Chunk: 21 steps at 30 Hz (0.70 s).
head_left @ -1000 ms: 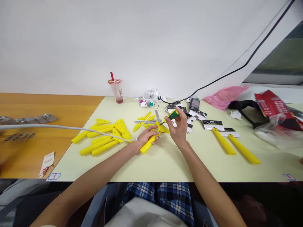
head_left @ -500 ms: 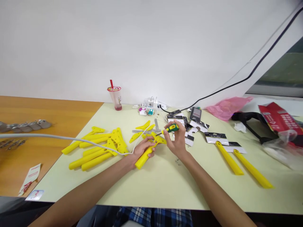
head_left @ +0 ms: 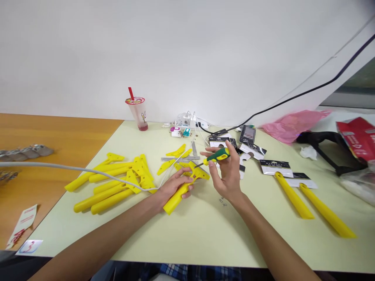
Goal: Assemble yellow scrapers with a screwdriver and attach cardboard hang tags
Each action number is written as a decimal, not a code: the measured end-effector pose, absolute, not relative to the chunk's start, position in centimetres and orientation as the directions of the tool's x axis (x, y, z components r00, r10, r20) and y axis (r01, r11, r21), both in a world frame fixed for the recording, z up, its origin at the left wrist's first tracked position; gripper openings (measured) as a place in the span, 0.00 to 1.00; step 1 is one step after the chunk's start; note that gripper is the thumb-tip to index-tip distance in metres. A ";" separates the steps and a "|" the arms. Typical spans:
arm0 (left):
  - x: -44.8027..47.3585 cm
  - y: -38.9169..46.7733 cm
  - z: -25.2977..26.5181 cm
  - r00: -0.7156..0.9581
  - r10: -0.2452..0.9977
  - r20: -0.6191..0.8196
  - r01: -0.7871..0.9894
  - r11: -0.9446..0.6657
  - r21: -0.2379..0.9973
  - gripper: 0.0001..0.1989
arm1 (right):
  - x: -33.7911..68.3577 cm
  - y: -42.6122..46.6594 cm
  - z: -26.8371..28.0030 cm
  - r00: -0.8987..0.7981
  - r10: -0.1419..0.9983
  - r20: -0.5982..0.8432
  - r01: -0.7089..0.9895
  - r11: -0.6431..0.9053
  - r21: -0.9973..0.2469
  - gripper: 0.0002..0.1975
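My left hand (head_left: 172,185) is closed around a yellow scraper (head_left: 176,200), its handle slanting toward me and its wide head pointing away. My right hand (head_left: 230,181) has a green-and-yellow screwdriver (head_left: 220,155) between thumb and fingers, the shaft angled down to the left. The screwdriver's tip meets the scraper head near a hole. Just beyond the scraper lie loose yellow head pieces (head_left: 176,150) and flat grey metal blades (head_left: 194,148). Several small screws (head_left: 223,203) rest on the table below my right hand.
A pile of yellow scrapers (head_left: 109,187) lies left, with a white cable (head_left: 102,173) crossing above. Two yellow shoehorn-like pieces (head_left: 294,197) with cards lie right. A drink cup (head_left: 137,115), power strip (head_left: 184,121), black cards (head_left: 222,142) and pink bag (head_left: 293,127) stand along the back.
The fingers of my right hand have loosened and spread somewhat around the screwdriver handle. My left hand still holds the scraper. The view has shifted slightly.
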<state>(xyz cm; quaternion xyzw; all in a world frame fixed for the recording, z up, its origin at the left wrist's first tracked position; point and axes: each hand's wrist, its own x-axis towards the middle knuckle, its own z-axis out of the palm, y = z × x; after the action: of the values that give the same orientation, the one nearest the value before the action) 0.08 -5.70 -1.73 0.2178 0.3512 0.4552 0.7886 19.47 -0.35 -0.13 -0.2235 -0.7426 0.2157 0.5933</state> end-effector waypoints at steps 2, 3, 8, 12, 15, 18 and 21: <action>0.1 -5.7 -1.7 0.327 0.874 -0.360 -0.576 0.486 0.658 0.28 | 19.4 -0.4 -0.3 -0.187 0.578 0.795 0.085 0.815 -0.573 0.35; 0.1 -5.7 -1.7 0.329 0.873 -0.360 -0.572 0.488 0.659 0.28 | 19.4 -0.4 -0.4 -0.168 0.566 0.807 0.103 0.824 -0.557 0.35; 0.3 -5.8 -1.3 0.348 0.867 -0.356 -0.537 0.496 0.682 0.30 | 19.3 -0.2 -0.3 -0.133 0.600 0.789 0.096 0.800 -0.593 0.37; 0.2 -5.8 -1.1 0.331 0.875 -0.354 -0.553 0.483 0.678 0.30 | 19.4 -0.1 -0.4 -0.125 0.633 0.764 0.097 0.774 -0.625 0.35; 0.2 -5.8 -1.2 0.367 0.866 -0.340 -0.540 0.495 0.681 0.31 | 19.4 0.0 -0.5 -0.024 0.608 0.793 0.175 0.784 -0.596 0.34; 0.1 -5.7 -1.4 0.370 0.869 -0.327 -0.543 0.488 0.683 0.31 | 19.3 -0.1 -0.2 -0.110 0.619 0.778 0.090 0.786 -0.612 0.35; 0.0 -5.6 -1.5 0.329 0.883 -0.336 -0.570 0.469 0.675 0.30 | 19.2 -0.3 0.0 -0.167 0.632 0.757 0.020 0.770 -0.638 0.34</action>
<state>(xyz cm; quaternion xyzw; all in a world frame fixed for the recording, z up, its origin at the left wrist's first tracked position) 0.03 -5.58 -1.53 0.2252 0.3474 0.4635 0.7834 19.22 -0.25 0.03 -0.2259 -0.7207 0.2530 0.6046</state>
